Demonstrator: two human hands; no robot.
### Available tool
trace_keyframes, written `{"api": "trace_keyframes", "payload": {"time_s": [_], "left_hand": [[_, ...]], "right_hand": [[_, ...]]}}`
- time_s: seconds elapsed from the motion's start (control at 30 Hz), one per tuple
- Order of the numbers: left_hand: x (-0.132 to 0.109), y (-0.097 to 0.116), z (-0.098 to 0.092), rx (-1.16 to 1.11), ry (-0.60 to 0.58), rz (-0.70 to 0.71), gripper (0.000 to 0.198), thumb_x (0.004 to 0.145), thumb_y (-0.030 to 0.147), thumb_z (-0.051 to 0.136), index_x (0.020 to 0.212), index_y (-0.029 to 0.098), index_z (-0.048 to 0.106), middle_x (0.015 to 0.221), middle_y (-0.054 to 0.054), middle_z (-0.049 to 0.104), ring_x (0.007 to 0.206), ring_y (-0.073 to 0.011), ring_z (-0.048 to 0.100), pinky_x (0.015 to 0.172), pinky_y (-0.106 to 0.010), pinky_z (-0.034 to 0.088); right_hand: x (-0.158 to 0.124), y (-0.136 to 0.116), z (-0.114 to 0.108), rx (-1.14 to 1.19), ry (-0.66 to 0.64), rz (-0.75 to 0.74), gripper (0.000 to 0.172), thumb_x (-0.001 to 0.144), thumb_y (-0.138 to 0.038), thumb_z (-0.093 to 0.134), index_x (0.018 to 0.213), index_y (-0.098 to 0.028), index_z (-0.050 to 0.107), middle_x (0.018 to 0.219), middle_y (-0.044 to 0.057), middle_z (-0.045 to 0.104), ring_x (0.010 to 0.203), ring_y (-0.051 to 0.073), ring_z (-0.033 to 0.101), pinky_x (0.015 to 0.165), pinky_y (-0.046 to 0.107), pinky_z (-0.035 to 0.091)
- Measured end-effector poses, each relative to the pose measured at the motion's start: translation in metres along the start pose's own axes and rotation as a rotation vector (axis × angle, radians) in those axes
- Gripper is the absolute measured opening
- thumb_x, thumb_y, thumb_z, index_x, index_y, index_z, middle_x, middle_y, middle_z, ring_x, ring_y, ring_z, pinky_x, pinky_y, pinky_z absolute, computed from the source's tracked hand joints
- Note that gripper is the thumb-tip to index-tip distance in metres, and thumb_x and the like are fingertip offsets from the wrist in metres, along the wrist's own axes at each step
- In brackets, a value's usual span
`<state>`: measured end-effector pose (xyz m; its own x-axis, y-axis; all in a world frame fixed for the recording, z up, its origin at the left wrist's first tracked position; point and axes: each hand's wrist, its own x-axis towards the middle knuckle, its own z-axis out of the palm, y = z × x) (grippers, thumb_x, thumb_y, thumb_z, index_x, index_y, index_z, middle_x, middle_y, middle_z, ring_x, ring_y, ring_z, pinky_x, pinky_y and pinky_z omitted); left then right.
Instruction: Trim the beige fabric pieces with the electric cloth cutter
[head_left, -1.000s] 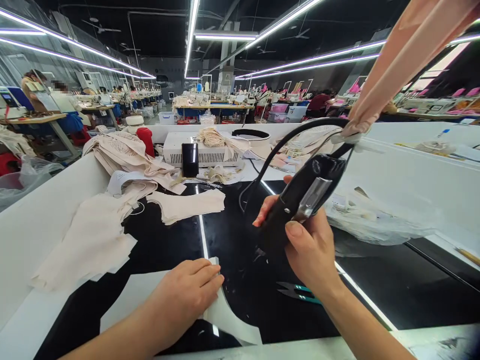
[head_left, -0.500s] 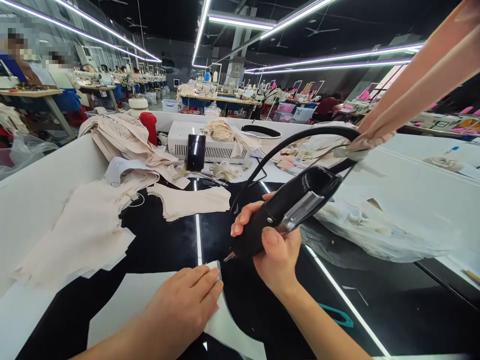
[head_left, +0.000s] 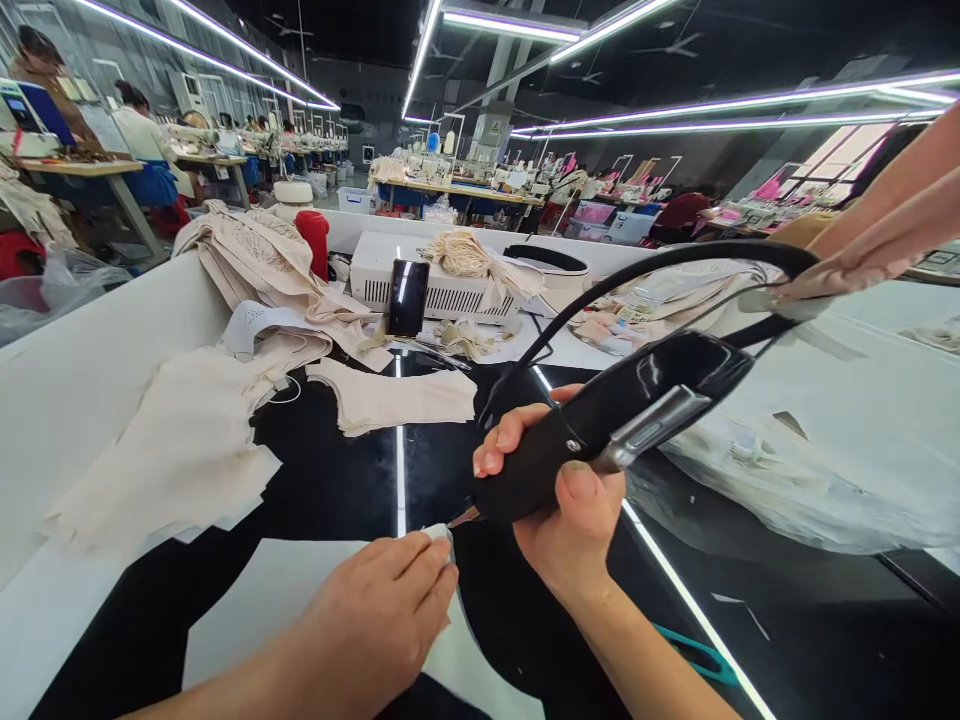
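My right hand (head_left: 574, 510) is wrapped round a black electric hand tool (head_left: 630, 410) with a silver lever on its side; it looks like a hot knife. Its thin metal tip points down to the left, close to the fingertips of my left hand (head_left: 397, 600). The left fingers are pressed together over the upper edge of a pale sheet piece (head_left: 232, 610) with a curved right edge. A small white end (head_left: 437, 530) shows beyond those fingertips; the rest is hidden under the hand. I cannot tell whether the tip touches it.
A cable (head_left: 600, 290) loops from the tool to a hanging pink cloth strip (head_left: 862, 250). Beige cut pieces (head_left: 172, 440) are stacked at left, another stack (head_left: 405, 397) ahead. Behind stand a phone (head_left: 408, 297) and white box (head_left: 367, 275). A plastic bag (head_left: 795, 490) and teal tool (head_left: 701, 655) lie right.
The view has shifted slightly. The black tool now lies a little flatter and farther right, its tip still beside my left fingertips. Both hands keep their hold.
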<state>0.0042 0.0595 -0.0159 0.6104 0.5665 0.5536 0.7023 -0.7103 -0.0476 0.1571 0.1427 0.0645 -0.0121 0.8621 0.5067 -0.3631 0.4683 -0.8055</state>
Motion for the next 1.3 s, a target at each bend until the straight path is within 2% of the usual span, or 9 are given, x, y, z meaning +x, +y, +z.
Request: {"api": "trace_keyframes", "payload": {"time_s": [0.17,0.43,0.7,0.9,1.1,1.3], "left_hand": [[-0.0011,-0.0004,0.0019,0.001,-0.029,0.011,0.025,0.105,0.019,0.046,0.122,0.01,0.062,0.122,-0.009,0.071,0.112,-0.0213,0.066,0.087,-0.032,0.056],[-0.0012,0.0004,0.002,0.01,0.006,0.003,0.026,0.106,0.022,0.045,0.121,0.011,0.063,0.121,-0.007,0.071,0.11,-0.0203,0.066,0.088,-0.031,0.055],[-0.0017,0.0008,0.0021,0.024,-0.004,0.004,0.025,0.105,0.02,0.045,0.121,0.01,0.062,0.121,-0.008,0.071,0.114,-0.0199,0.065,0.097,-0.03,0.052],[-0.0017,0.0015,0.002,0.034,0.042,0.007,0.026,0.106,0.018,0.043,0.119,0.009,0.063,0.117,-0.009,0.072,0.111,-0.0208,0.067,0.094,-0.031,0.054],[-0.0039,0.0025,0.0044,0.061,0.046,0.01,0.029,0.107,0.018,0.039,0.119,0.009,0.064,0.118,-0.008,0.072,0.112,-0.02,0.066,0.098,-0.03,0.052],[-0.0046,0.0025,0.0055,0.069,0.035,0.004,0.029,0.107,0.02,0.039,0.12,0.01,0.064,0.119,-0.007,0.071,0.113,-0.0195,0.065,0.098,-0.03,0.052]], "right_hand": [[-0.0006,0.0013,-0.0002,-0.014,-0.029,-0.023,0.048,0.081,-0.057,0.072,0.112,-0.03,0.047,0.076,-0.005,0.057,0.055,0.014,0.054,0.053,0.03,0.048],[-0.0007,0.005,-0.0016,0.024,-0.031,-0.044,0.047,0.082,-0.052,0.074,0.114,-0.029,0.05,0.079,-0.004,0.061,0.058,0.014,0.057,0.055,0.03,0.05],[0.0025,0.0038,-0.003,-0.024,0.027,-0.039,0.048,0.079,-0.054,0.074,0.111,-0.028,0.048,0.075,-0.005,0.059,0.055,0.014,0.056,0.053,0.031,0.049],[0.0,0.0036,-0.0036,0.018,-0.001,-0.047,0.045,0.082,-0.05,0.074,0.113,-0.028,0.05,0.078,-0.004,0.061,0.057,0.014,0.057,0.054,0.03,0.05],[-0.0023,0.0022,-0.0024,0.064,0.0,-0.037,0.04,0.081,-0.047,0.074,0.11,-0.029,0.053,0.076,-0.004,0.062,0.056,0.013,0.057,0.052,0.028,0.05],[-0.0021,0.0036,0.0019,0.11,0.023,-0.031,0.044,0.079,-0.049,0.077,0.111,-0.029,0.055,0.075,-0.004,0.062,0.056,0.013,0.056,0.053,0.028,0.05]]}}
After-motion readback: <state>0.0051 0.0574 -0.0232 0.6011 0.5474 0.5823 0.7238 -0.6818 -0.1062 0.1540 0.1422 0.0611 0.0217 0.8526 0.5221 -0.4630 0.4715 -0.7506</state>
